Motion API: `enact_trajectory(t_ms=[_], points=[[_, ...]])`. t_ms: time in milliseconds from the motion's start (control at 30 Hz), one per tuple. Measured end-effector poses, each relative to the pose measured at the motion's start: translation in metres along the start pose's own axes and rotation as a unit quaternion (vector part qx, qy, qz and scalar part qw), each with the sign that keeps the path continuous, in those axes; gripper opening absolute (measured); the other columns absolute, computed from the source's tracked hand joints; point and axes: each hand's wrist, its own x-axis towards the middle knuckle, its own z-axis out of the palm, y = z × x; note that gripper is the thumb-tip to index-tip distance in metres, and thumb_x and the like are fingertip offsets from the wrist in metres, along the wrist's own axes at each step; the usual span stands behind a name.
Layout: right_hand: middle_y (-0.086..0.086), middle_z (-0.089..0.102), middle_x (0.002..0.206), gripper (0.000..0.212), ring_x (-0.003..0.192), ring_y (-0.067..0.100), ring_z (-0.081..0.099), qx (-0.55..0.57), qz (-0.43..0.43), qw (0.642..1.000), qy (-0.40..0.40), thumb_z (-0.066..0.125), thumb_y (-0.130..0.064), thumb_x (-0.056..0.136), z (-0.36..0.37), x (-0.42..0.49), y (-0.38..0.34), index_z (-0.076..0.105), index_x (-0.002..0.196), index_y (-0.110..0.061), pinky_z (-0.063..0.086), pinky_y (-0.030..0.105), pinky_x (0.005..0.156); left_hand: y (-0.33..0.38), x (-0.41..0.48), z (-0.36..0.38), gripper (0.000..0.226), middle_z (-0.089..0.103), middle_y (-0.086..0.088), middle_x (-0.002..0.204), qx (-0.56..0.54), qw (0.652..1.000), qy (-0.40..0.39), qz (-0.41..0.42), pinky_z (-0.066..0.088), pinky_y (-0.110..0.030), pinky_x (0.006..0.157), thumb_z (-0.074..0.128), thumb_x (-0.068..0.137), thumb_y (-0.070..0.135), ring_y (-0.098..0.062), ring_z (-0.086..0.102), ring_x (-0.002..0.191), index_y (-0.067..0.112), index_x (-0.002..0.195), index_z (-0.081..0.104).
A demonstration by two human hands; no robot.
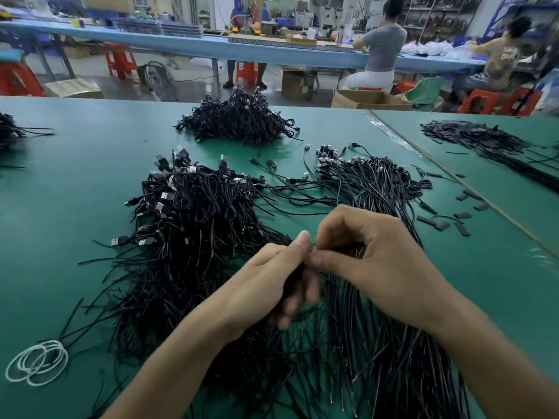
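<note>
White cord loops [36,362]: thin round coils lay at 8 o'clock on the green mat [60,182].
USB cable heap [193,207]: glossy black and tangled, plugs toward 11 o'clock.
Left hand [272,279]: fingers curled round the black cable [292,281].
Black cable: centre of view, long axis roughly 7 to 1 o'clock, upper end at the fingertips.
Right hand [372,261]: thumb and forefinger pinched that end.
Sleeve pieces [462,228]: flat, matte black, scattered at 3 o'clock.

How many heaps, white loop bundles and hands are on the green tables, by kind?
Heaps of black USB cables: 4
Heap of flat black strips: 1
Bundle of white loops: 1
Hands, left hand and right hand: 2
Total: 8
</note>
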Motion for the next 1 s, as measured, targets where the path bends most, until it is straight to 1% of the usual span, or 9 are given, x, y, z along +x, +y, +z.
enact_trajectory(t_ms=[200, 267, 433, 533, 633, 733, 833, 933, 1000], points=[[0.009, 0.07, 0.086, 0.017, 0.081, 0.031, 0.066, 0.15, 0.039, 0.984, -0.09, 0.072, -0.03, 0.084, 0.003, 0.004, 0.004, 0.063, 0.088, -0.016, 0.055, 0.047, 0.081, 0.003, -0.007, -0.011, 0.056, 0.047, 0.002, 0.044, -0.104, 0.989, -0.105, -0.029, 0.034, -0.016, 0.035, 0.04, 0.098, 0.058, -0.011, 0.051, 0.037, 0.024, 0.053, 0.043], [0.011, 0.071, 0.084, 0.015, 0.081, 0.033, 0.067, 0.139, 0.047, 0.986, -0.08, 0.073, -0.028, 0.084, 0.004, 0.005, 0.006, 0.064, 0.086, -0.017, 0.056, 0.048, 0.079, 0.002, -0.006, -0.009, 0.057, 0.054, -0.002, 0.049, -0.097, 0.991, -0.082, -0.032, 0.041, -0.016, 0.039, 0.038, 0.102, 0.052, -0.014, 0.058, 0.044, 0.024, 0.052, 0.041], [-0.004, 0.072, 0.077, 0.012, 0.072, 0.009, 0.068, 0.028, 0.045, 0.998, -0.023, 0.077, -0.014, 0.085, 0.008, 0.003, 0.009, 0.069, 0.081, -0.022, 0.054, 0.025, 0.07, -0.002, 0.002, -0.001, 0.058, 0.054, -0.006, 0.055, -0.01, 0.997, 0.078, -0.022, 0.046, -0.023, 0.054, 0.043, 0.104, 0.029, -0.016, 0.054, 0.053, 0.016, 0.048, 0.05], [-0.011, 0.071, 0.075, 0.015, 0.071, 0.008, 0.067, -0.013, 0.017, 1.0, 0.012, 0.079, -0.014, 0.083, 0.016, 0.004, 0.004, 0.069, 0.08, -0.026, 0.052, 0.019, 0.066, -0.002, 0.005, 0.001, 0.034, 0.059, -0.014, 0.07, -0.136, 0.984, 0.105, -0.055, 0.054, -0.03, 0.055, 0.042, 0.1, 0.016, -0.023, 0.061, 0.063, 0.004, 0.075, 0.063], [-0.012, 0.069, 0.074, 0.015, 0.07, 0.007, 0.066, -0.014, -0.002, 0.998, 0.054, 0.08, -0.014, 0.081, 0.022, 0.005, 0.002, 0.07, 0.079, -0.025, 0.049, 0.014, 0.064, 0.0, 0.005, 0.006, 0.043, 0.072, -0.018, 0.095, -0.266, 0.959, 0.021, -0.099, 0.058, -0.041, 0.057, 0.031, 0.1, 0.03, -0.033, 0.071, 0.078, 0.009, 0.096, 0.068], [-0.01, 0.068, 0.073, 0.014, 0.067, 0.009, 0.066, -0.024, -0.008, 0.998, 0.063, 0.079, -0.014, 0.082, 0.027, 0.007, 0.003, 0.069, 0.08, -0.023, 0.051, 0.021, 0.062, -0.004, 0.006, 0.007, 0.063, 0.069, -0.015, 0.074, -0.235, 0.963, -0.005, -0.131, 0.046, -0.024, 0.039, 0.027, 0.101, 0.052, -0.024, 0.063, 0.05, 0.017, 0.082, 0.076], [-0.012, 0.067, 0.076, 0.009, 0.074, 0.007, 0.064, -0.059, -0.001, 0.995, 0.075, 0.076, -0.022, 0.086, 0.03, 0.007, 0.013, 0.067, 0.087, -0.025, 0.046, 0.014, 0.067, -0.011, 0.01, 0.001, 0.066, 0.052, -0.006, 0.05, -0.149, 0.977, 0.084, -0.129, 0.024, -0.012, 0.033, 0.034, 0.099, 0.059, -0.012, 0.036, 0.029, 0.018, 0.061, 0.067], [-0.011, 0.062, 0.087, 0.027, 0.08, -0.002, 0.058, -0.062, 0.126, 0.989, 0.042, 0.059, -0.054, 0.09, 0.025, 0.0, 0.033, 0.058, 0.104, -0.031, 0.046, 0.012, 0.07, -0.015, 0.012, -0.011, 0.063, 0.039, 0.002, 0.043, -0.133, 0.973, 0.169, -0.087, 0.018, -0.012, 0.033, 0.039, 0.101, 0.054, -0.009, 0.025, 0.029, 0.019, 0.055, 0.063], [-0.011, 0.061, 0.087, 0.035, 0.075, -0.002, 0.059, -0.131, 0.215, 0.966, -0.062, 0.057, -0.06, 0.088, 0.027, -0.009, 0.045, 0.054, 0.107, -0.032, 0.051, 0.018, 0.071, -0.016, 0.013, -0.018, 0.062, 0.033, 0.003, 0.041, -0.158, 0.963, 0.21, -0.065, 0.018, -0.013, 0.032, 0.041, 0.102, 0.05, -0.009, 0.022, 0.03, 0.02, 0.051, 0.06]])
